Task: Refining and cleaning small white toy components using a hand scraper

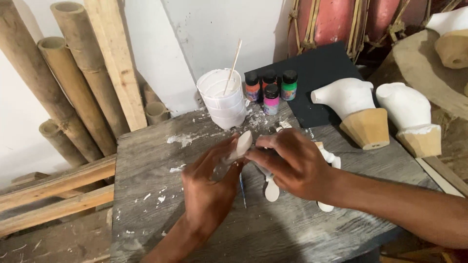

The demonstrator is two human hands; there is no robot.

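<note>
My left hand [210,187] holds a thin flat tool whose white, plaster-coated tip [242,143] points up and to the right. My right hand [291,163] lies over a small white plaster figure [271,189] on the grey wooden tabletop [146,160]. White rounded parts of the figure stick out below and to the right of the hand; most of it is hidden. The tool's tip meets my right fingertips. A thin blue stick [242,189] lies on the wood between my two hands.
A white plastic cup [222,100] with a wooden stick stands at the back. Several small paint bottles [271,90] stand on a black sheet [321,73]. Two white plaster shapes on tan bases [363,126] [421,139] sit right. Bamboo poles [73,73] lean left.
</note>
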